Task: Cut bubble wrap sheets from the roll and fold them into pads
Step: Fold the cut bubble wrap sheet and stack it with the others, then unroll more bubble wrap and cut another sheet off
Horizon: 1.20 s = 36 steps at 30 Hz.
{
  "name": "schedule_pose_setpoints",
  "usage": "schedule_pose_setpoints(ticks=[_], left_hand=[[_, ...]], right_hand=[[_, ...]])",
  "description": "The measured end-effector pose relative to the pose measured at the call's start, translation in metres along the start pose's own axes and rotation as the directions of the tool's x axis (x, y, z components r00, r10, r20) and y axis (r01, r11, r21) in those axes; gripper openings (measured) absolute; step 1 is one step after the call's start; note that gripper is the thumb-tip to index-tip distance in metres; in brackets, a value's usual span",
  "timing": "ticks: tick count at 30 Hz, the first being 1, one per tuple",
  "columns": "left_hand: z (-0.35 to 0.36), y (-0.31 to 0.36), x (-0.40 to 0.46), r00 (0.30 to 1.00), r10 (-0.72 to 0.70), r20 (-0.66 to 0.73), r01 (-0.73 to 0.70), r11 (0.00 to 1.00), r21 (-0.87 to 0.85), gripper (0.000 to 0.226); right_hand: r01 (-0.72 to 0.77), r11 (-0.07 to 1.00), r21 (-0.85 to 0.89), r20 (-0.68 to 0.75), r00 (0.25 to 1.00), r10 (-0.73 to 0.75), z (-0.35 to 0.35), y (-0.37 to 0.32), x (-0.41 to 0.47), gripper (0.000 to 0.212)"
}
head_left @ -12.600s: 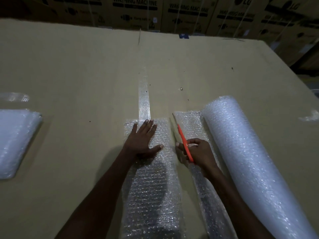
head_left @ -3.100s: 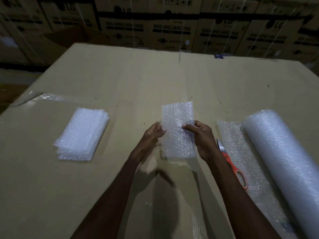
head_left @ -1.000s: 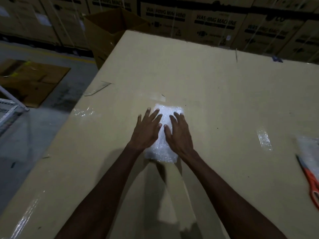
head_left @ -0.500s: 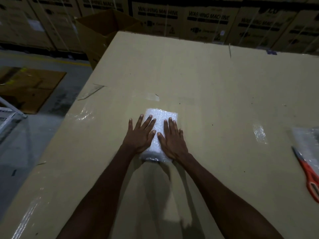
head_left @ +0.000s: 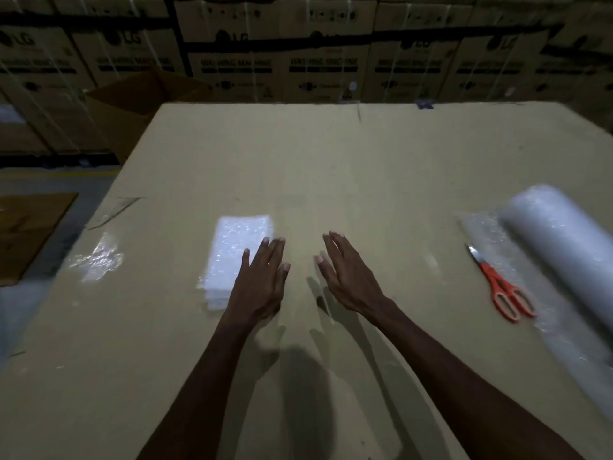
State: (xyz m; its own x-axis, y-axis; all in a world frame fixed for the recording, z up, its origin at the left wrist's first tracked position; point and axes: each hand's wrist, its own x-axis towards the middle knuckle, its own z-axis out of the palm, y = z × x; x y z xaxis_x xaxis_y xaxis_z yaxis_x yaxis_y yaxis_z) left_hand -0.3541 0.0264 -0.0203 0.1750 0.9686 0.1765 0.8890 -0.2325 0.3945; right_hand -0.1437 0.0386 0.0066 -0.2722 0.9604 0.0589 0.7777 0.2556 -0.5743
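A stack of folded bubble wrap pads (head_left: 234,252) lies on the cardboard work surface (head_left: 331,167), left of centre. My left hand (head_left: 262,283) hovers flat with straight fingers at the stack's right edge, partly over it. My right hand (head_left: 348,277) is apart from the stack, over bare cardboard, fingers straight and holding nothing. At the far right lies the bubble wrap roll (head_left: 564,254) with a loose unrolled strip (head_left: 484,234) beside it. Orange-handled scissors (head_left: 501,287) rest on that strip.
A scrap of clear tape or film (head_left: 96,260) shines near the surface's left edge. An open cardboard box (head_left: 132,104) stands beyond the far left corner. Stacked washing machine cartons (head_left: 325,64) line the back. The floor drops away on the left.
Both hands have lifted off the pad stack and shifted right. The view has swung right, bringing the roll and scissors fully into sight.
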Motion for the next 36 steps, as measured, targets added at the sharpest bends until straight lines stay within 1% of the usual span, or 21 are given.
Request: schedule_pose_setpoints(ticks=[3,5,8,11,13,15,17,19,22,23,24,26,27,30,33,36], left_hand=[[0.033,0.049,0.001,0.998,0.032,0.060,-0.030,0.999,-0.039,0.071],[0.058,0.088,0.005,0.992,0.083,0.094,-0.081,0.996,-0.028,0.071],[0.094,0.150,0.015,0.986,0.128,0.107,-0.127,0.992,-0.017,0.073],[0.129,0.223,0.027,0.981,0.133,0.144,-0.131,0.991,-0.024,0.078],[0.149,0.273,0.033,0.972,0.130,0.194,-0.124,0.991,-0.043,0.078],[0.176,0.317,0.036,0.957,0.210,0.199,-0.216,0.976,0.009,0.078],[0.200,0.354,0.043,0.942,0.247,0.229,-0.258,0.966,0.020,0.076],[0.221,0.391,0.046,0.941,0.212,0.266,-0.220,0.975,0.002,0.074],[0.246,0.434,0.054,0.938,0.205,0.279,-0.212,0.977,-0.007,0.087],[0.254,0.445,0.056,0.936,0.210,0.283,-0.222,0.975,0.010,0.094],[0.262,0.456,0.057,0.934,0.213,0.287,-0.229,0.973,0.022,0.099],[0.275,0.467,0.058,0.935,0.200,0.292,-0.218,0.976,0.028,0.109],[0.280,0.471,0.060,0.935,0.188,0.300,-0.209,0.977,0.040,0.110],[0.286,0.467,0.060,0.941,0.161,0.297,-0.195,0.977,0.085,0.099],[0.279,0.457,0.060,0.937,0.174,0.302,-0.210,0.973,0.092,0.102],[0.273,0.445,0.062,0.923,0.172,0.344,-0.220,0.969,0.108,0.106]], right_hand=[[-0.024,0.995,-0.096,-0.040,0.999,0.020,-0.037,0.052,-0.035,0.070],[-0.065,0.986,-0.151,-0.064,0.996,0.056,-0.065,0.094,-0.062,0.071],[-0.085,0.978,-0.191,-0.097,0.993,0.067,-0.105,0.153,-0.097,0.073],[-0.033,0.961,-0.275,-0.130,0.992,-0.003,-0.145,0.215,-0.125,0.059],[-0.033,0.948,-0.315,-0.132,0.991,-0.010,-0.177,0.252,-0.144,0.054],[-0.035,0.916,-0.399,-0.188,0.981,-0.045,-0.206,0.287,-0.165,0.051],[-0.061,0.872,-0.485,-0.218,0.974,-0.053,-0.230,0.311,-0.181,0.048],[-0.121,0.830,-0.545,-0.230,0.973,-0.009,-0.247,0.336,-0.198,0.048],[-0.184,0.752,-0.634,-0.172,0.980,0.095,-0.267,0.368,-0.213,0.045],[-0.190,0.726,-0.661,-0.145,0.981,0.126,-0.272,0.378,-0.218,0.043],[-0.200,0.697,-0.688,-0.111,0.979,0.171,-0.277,0.386,-0.222,0.049],[-0.199,0.668,-0.717,-0.048,0.970,0.237,-0.282,0.396,-0.225,0.068],[-0.201,0.671,-0.714,-0.047,0.970,0.240,-0.287,0.399,-0.226,0.071],[-0.156,0.718,-0.679,-0.015,0.980,0.199,-0.299,0.407,-0.225,0.070],[-0.238,0.760,-0.605,-0.050,0.964,0.262,-0.317,0.412,-0.218,0.075],[-0.341,0.776,-0.531,-0.125,0.937,0.327,-0.326,0.400,-0.204,0.070]])
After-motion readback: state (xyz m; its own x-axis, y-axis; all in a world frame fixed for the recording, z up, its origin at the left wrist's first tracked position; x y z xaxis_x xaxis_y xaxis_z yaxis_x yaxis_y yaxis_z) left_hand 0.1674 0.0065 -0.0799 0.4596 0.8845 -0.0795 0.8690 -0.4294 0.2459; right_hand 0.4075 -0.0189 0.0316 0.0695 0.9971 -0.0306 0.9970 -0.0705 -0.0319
